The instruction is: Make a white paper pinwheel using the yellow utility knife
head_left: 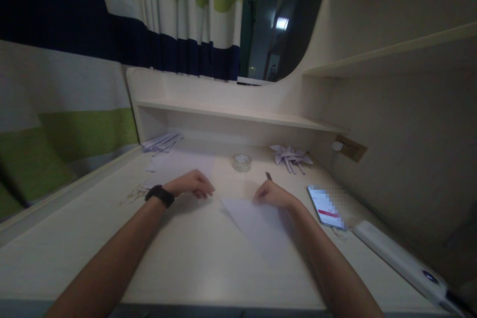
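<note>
Sheet: on the desk, one pointed corner toward my left hand, far edge at my right hand.
Left fingers: curled, fairly narrow, just beside that corner; blur keeps me from telling whether they touch it.
Right fingers: bunched at the far edge; I can't tell if they pinch or only press.
Strip: dark, just beyond the right knuckles; held or loose, I can't tell.
Tape: beyond both hands, between them.
Handling: I'd judge it best to pin one edge flat and press lightly, avoiding stray creases.
</note>
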The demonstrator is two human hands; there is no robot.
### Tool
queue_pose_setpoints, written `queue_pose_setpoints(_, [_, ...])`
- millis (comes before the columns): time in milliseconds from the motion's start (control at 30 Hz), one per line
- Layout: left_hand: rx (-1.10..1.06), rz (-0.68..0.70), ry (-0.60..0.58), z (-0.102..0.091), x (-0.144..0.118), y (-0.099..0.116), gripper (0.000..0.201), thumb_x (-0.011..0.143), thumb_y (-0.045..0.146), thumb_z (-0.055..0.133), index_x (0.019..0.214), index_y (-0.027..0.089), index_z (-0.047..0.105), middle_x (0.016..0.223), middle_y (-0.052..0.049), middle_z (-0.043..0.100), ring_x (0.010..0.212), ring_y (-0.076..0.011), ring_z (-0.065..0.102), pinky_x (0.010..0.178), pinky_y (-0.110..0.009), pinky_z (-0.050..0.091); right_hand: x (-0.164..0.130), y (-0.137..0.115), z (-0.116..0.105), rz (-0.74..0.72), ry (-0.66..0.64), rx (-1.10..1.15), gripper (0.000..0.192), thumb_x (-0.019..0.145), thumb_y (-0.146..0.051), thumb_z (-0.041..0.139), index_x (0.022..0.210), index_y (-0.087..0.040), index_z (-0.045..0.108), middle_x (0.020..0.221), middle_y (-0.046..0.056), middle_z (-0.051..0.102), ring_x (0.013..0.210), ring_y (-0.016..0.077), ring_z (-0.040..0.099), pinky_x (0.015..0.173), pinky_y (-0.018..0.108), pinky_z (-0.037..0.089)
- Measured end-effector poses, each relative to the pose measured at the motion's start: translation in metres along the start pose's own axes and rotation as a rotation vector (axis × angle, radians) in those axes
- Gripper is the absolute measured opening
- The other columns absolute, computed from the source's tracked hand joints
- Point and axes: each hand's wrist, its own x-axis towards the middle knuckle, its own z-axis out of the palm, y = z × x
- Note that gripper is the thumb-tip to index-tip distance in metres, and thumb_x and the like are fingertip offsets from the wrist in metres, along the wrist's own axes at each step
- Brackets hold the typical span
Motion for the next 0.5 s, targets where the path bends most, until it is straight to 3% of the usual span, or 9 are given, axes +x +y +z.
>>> queue_pose_setpoints(100, [0.139, 0.164, 0.134, 0.022, 0.007, 0.012, 0.032, 0.078, 0.040, 0.057, 0.079, 0.011, 0.072, 0.073, -0.007, 0.069, 0.061, -0.0152, 0.059, 0.054, -0.023, 0.040, 0.002, -0.003, 0.006, -0.001, 0.003, -0.015, 0.019, 0.065, -0.024, 0.066, 0.072, -0.010, 0.074, 0.065, 0.007, 0.070, 0.056, 0.0139, 0.058, 0.054, 0.022, 0.041])
queue_pose_setpoints(233, [0.445, 0.359, 0.042, 0.063, 0.015, 0.025, 0.035, 0.083, 0.036, 0.051, 0.067, 0.011, 0.070, 0.057, -0.001, 0.061, 0.054, -0.0117, 0.050, 0.051, -0.022, 0.028, 0.003, -0.012, 0.018, -0.015, 0.006, -0.037, 0.018, 0.065, -0.024, 0.065, 0.073, -0.011, 0.075, 0.065, 0.006, 0.070, 0.058, 0.0147, 0.059, 0.052, 0.021, 0.040])
queue_pose_setpoints(333, [0.512, 0.368, 0.028, 0.080, 0.017, 0.024, 0.025, 0.080, 0.027, 0.054, 0.072, 0.012, 0.072, 0.059, -0.001, 0.063, 0.053, -0.0110, 0.050, 0.051, -0.022, 0.027, 0.003, -0.017, 0.024, -0.030, 0.000, -0.039, 0.017, 0.064, -0.020, 0.064, 0.073, -0.011, 0.075, 0.065, 0.005, 0.070, 0.059, 0.0148, 0.059, 0.052, 0.021, 0.039])
queue_pose_setpoints(500, [0.544, 0.305, 0.050, 0.083, 0.023, 0.013, 0.022, 0.078, 0.024, 0.054, 0.075, 0.012, 0.073, 0.064, -0.004, 0.068, 0.055, -0.0120, 0.053, 0.052, -0.022, 0.029, 0.003, -0.016, 0.024, -0.036, -0.012, -0.065, 0.016, 0.065, -0.020, 0.063, 0.071, -0.011, 0.075, 0.063, 0.005, 0.069, 0.059, 0.0143, 0.058, 0.052, 0.021, 0.039])
